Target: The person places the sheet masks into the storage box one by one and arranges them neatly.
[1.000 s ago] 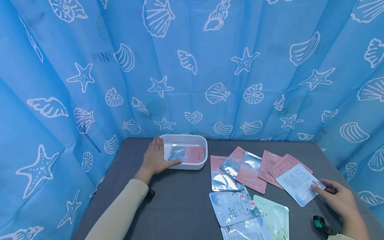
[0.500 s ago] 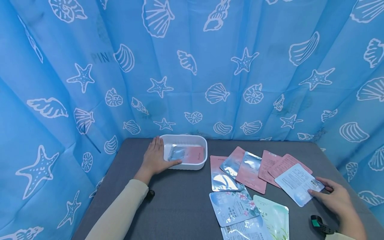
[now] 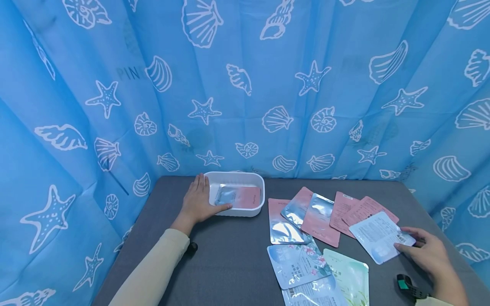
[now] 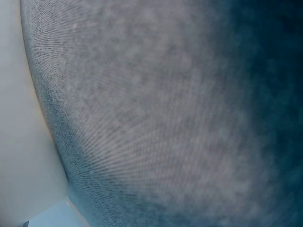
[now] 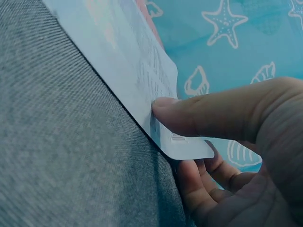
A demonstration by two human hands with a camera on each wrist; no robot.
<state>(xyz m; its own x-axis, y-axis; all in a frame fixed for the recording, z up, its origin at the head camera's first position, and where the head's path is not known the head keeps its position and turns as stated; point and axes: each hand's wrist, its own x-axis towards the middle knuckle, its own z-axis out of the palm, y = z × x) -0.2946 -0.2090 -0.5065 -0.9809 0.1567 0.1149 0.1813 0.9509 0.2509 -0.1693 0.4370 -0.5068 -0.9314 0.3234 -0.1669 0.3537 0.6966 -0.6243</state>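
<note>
With thumb on top and fingers beneath, my right hand pinches the corner of a pale blue sheet mask packet. Its far end overlaps the pink packets in the head view. In the right wrist view the packet slants close over the grey cloth, its barcode beside my thumb. My left hand rests against the left end of a white plastic tray, fingers straight and thumb along the front rim. A pink-and-silver packet lies inside. The left wrist view mostly shows blurred grey cloth.
Pink-and-silver packets fan out right of the tray. Nearer me lie a flowered blue packet, another pale blue one and a green one. A blue shell-print curtain stands behind the grey table.
My right hand has shifted slightly left with the pale blue packet, whose near corner has turned a little. The left hand and tray have stayed in place.
</note>
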